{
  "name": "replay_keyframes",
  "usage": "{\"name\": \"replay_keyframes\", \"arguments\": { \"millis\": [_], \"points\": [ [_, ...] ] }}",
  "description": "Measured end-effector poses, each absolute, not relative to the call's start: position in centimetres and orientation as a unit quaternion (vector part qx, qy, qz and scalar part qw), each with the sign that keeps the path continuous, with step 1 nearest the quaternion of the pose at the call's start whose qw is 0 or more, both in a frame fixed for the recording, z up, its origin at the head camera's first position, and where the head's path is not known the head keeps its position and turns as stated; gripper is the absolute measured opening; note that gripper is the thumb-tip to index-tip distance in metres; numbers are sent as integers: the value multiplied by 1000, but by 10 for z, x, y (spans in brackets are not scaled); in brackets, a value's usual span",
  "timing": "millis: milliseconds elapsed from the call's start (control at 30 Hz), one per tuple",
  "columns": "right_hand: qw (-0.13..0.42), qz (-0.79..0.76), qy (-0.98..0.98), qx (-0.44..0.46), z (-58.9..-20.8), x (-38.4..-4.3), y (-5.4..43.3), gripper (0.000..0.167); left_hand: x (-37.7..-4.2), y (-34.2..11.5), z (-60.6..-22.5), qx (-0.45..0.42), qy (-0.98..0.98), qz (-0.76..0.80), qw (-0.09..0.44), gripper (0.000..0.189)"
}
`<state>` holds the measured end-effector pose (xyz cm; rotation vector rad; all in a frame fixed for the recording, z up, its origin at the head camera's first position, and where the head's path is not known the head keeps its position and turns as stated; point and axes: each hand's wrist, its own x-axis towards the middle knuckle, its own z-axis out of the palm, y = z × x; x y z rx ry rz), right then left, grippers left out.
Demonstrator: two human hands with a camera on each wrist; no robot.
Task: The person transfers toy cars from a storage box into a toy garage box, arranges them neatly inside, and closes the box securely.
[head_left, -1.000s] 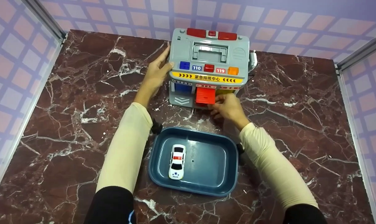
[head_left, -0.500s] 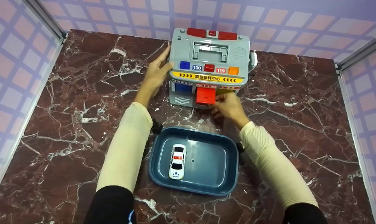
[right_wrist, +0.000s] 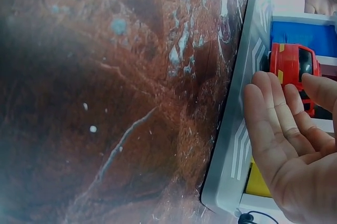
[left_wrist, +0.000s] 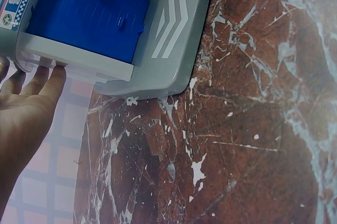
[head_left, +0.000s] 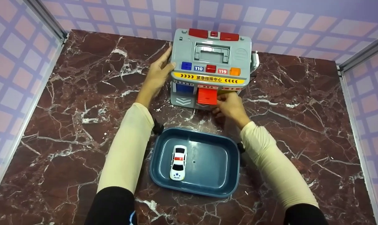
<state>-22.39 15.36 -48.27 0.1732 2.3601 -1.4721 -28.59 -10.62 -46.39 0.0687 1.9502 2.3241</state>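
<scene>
A grey toy emergency station [head_left: 182, 53] stands at the back, with coloured buttons and garage bays along its front. My left hand [head_left: 157, 75] rests against its left side with fingers extended, also visible beside the blue bay door [left_wrist: 89, 18]. In the middle bay, the red door [head_left: 207, 96] sticks out forward and hides what lies beneath it from above. Under it, in the right wrist view, a red toy car [right_wrist: 289, 55] sits at the bay's mouth. My right hand [head_left: 231, 107] has its lightly bent fingers [right_wrist: 255, 103] and thumb right at the car.
A blue-grey plastic tub [head_left: 232, 187] stands in front of the station, between my forearms. Inside it lies a white toy police car [head_left: 178, 164]. Patterned panels [head_left: 289, 31] enclose the marbled tabletop [head_left: 82, 125] at the back and sides.
My right hand has shifted slightly at the middle bay. The red strip below the door's lower edge has slipped out of sight in the head view. My left hand stays put.
</scene>
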Motion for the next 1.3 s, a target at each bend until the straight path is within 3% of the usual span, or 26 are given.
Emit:
{"name": "replay_keyframes", "arguments": {
  "millis": [633,1300],
  "points": [
    [165,-534,826,79,-484,-230,153,37,-287,-105,-463,21,644,763,53,60],
    [160,-532,825,104,-488,-238,150,33,-286,-106,-461,13,645,762,57,61]
  ]
}}
